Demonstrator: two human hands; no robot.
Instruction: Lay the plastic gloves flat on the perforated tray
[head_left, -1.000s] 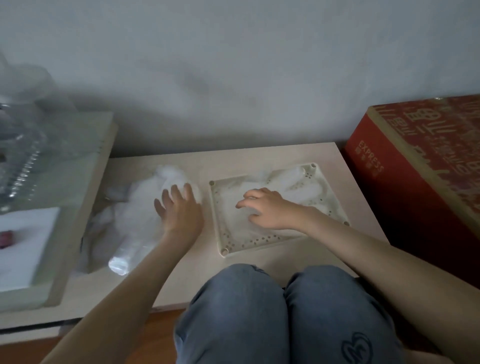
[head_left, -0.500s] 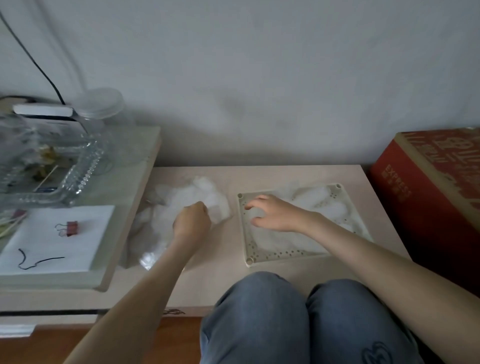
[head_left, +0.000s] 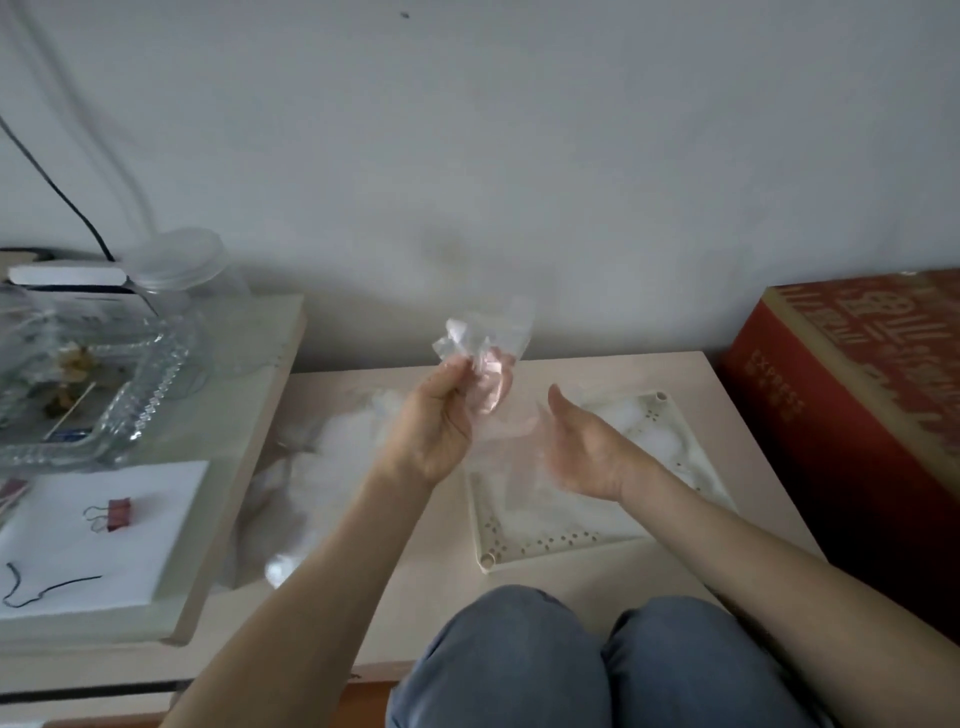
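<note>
Plastic glove (head_left: 480, 358): crumpled and raised clear of the surface. My left hand (head_left: 434, 436) has it, the grip closed round the bunched lower part, thumb and fingers pinching the film. My right hand (head_left: 589, 454) is open with the fingers spread. It is just beside the trailing film, but blur prevents my saying whether it touches.

Below the right hand lies the perforated tray (head_left: 550, 551), with other gloves (head_left: 641, 441) already spread on it. The loose pile (head_left: 332, 447) lies left of it.

Risks, in my judgement: the film is light and clingy. It may stick to my fingers or fold on itself when released, landing creased. Setting it down carelessly could drag the gloves already laid. If the single pinch slips, the glove drifts off the tray.

The surface (head_left: 727, 395) is a low pale top. A side table (head_left: 249, 415) on the left carries a glass dish (head_left: 130, 384), a jar (head_left: 182, 270) and a binder clip (head_left: 111, 512). A red box (head_left: 857, 395) stands on the right, with a plain grey wall (head_left: 519, 156) behind. The light is dim.
</note>
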